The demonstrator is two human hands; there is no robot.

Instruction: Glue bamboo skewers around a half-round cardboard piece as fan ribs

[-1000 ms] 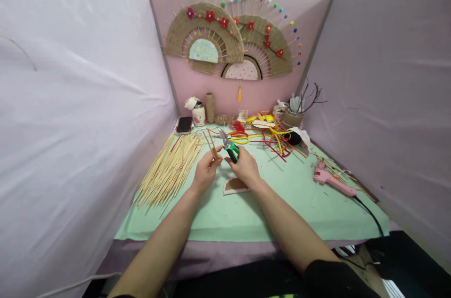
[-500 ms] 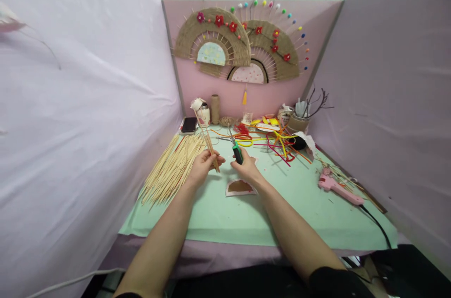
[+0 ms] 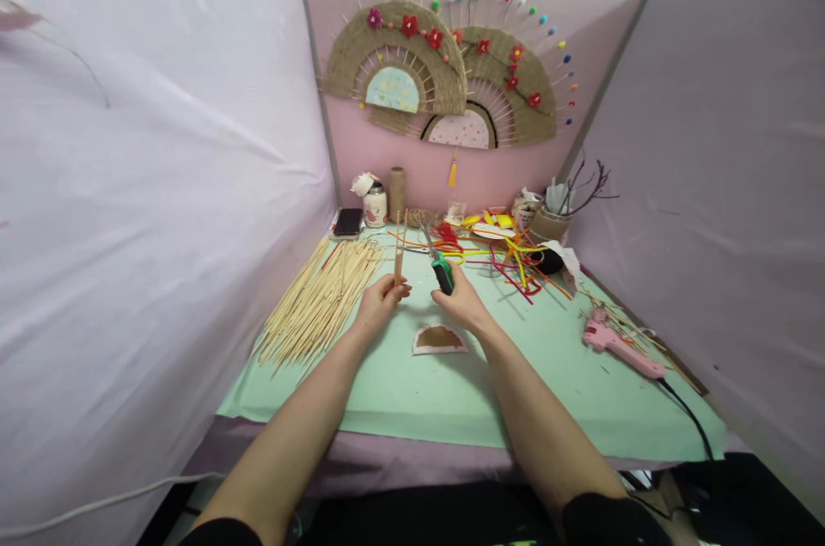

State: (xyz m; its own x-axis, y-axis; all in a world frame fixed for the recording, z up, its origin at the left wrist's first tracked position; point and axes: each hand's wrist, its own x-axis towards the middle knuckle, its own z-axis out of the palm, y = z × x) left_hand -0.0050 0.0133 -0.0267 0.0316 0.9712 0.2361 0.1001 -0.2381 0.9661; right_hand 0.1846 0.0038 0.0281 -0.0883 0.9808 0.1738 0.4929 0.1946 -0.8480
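Note:
My left hand is closed around a few thin wooden sticks, which stand nearly upright above the fingers. Facing it across a small gap, my right hand grips a utility knife with a green and black handle. The knife's grey blade points up and slightly left, near the sticks but apart from them. Below and between the hands, a half-round cardboard piece with a white border lies on the green cloth. Left of my left hand spreads a large pile of pale wooden sticks.
A pink glue gun with a black cord lies at the right. Coloured pipe cleaners sprawl behind my right hand. A phone, a jar and a twine spool line the back. Decorated fans hang on the pink panel.
The sticks in my left hand have swung from leaning left to nearly upright. My right hand still holds the knife, now slightly farther right. The view has shifted a little.

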